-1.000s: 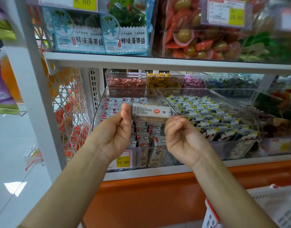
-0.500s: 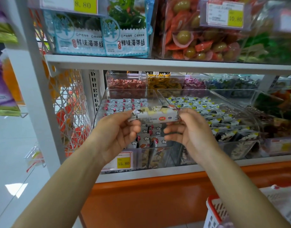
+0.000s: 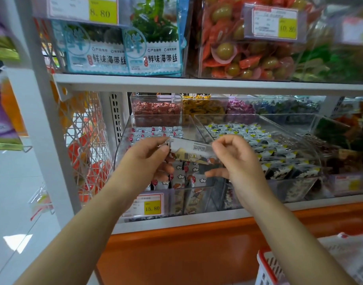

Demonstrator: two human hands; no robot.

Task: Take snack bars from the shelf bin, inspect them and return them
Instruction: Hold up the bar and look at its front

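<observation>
Just right of a white lattice rack (image 3: 82, 145), pinches the left end of the snack bar (image 3: 191, 150) between thumb and fingers of the left hand (image 3: 147, 159). Holds the bar roughly level over the clear bin (image 3: 123, 140) of similar packets, printed label facing up, a yellow 15.80 price tag (image 3: 152, 207) on the bin front below. Pinches the bar's right end with curled fingers of the right hand (image 3: 236, 159), beside a second bin (image 3: 289, 124) of dark-and-white packets, a red basket (image 3: 265, 266) at lower right.
</observation>
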